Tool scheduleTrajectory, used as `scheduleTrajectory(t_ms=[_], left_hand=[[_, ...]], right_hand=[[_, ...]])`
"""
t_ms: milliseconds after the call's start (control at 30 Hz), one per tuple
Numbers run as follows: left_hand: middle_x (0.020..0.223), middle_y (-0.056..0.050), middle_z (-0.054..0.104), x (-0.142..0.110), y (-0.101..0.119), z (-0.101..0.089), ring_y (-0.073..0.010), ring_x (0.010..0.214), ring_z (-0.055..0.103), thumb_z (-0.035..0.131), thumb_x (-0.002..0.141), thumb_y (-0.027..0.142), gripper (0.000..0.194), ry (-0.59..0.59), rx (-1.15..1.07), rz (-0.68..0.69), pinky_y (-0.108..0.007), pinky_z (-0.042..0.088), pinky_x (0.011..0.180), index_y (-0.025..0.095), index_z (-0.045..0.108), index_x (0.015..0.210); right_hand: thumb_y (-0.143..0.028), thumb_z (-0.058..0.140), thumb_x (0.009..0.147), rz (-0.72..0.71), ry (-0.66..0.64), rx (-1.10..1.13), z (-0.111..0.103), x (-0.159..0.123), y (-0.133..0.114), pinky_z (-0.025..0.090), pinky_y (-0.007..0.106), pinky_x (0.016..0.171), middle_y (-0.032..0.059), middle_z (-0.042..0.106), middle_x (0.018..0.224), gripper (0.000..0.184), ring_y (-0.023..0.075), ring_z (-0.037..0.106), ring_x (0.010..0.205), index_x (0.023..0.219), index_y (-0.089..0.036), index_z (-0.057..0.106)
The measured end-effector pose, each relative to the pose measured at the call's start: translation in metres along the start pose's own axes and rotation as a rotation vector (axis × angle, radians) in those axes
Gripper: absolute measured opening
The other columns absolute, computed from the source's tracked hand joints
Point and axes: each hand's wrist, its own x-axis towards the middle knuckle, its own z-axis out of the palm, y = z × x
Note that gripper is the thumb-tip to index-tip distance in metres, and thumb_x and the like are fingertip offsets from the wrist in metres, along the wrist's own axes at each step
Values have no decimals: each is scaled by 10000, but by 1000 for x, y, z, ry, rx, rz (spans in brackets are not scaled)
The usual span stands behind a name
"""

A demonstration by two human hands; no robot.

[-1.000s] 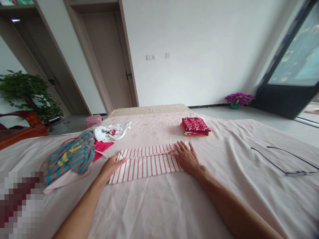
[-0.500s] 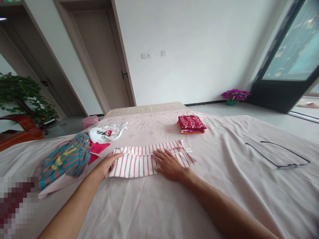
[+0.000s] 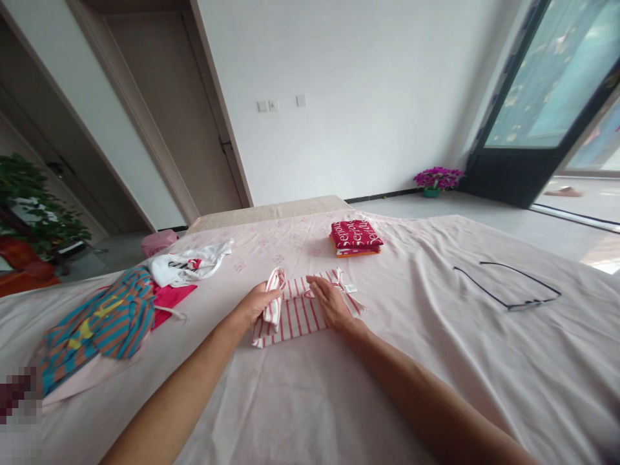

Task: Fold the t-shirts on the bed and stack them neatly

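A white garment with red stripes (image 3: 303, 314) lies in front of me on the pale pink sheet (image 3: 310, 407). My left hand (image 3: 256, 305) grips its left end, which is lifted and turned over toward the middle. On the right part of the cloth rests the edge of my right hand (image 3: 332, 303), fingers stretched out and palm facing left. A white tag shows at the garment's right end. Beyond my hands sits a folded stack with a dark red, white-lettered cloth (image 3: 356, 236) on top.
At the left lie a blue and brown striped garment (image 3: 104, 316), a white shirt (image 3: 191, 263) and a bright pink cloth (image 3: 173, 303). Black-framed glasses (image 3: 518, 303) rest on the sheet at the right. A pink stool (image 3: 159, 243) stands beyond the left edge.
My left hand has raised the striped garment's left end and carried it rightward over the rest. My right hand has tipped from lying flat onto its edge. The view has shifted slightly right.
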Motion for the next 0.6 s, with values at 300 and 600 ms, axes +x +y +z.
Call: scheduleTrajectory(t_ms=[300,600], left_hand=[[846,-47,737,21,-17,29,-220,847,690,696,687,268,360,103,49,46,-300,513,764,146,642,1022],[944,-91,714,9,-12,37,-184,729,683,558,867,488,577,-17,85,-4,-301,545,660,150,537,1334]], right_hand=[[-413,370,983,76,44,115,4,3,14,484,400,1026,84,695,1209,413,230,636,1135,1197,-218,664],[-438,351,996,131,83,269,9,5,27,548,373,900,85,686,1188,417,208,678,1015,1249,-232,610]])
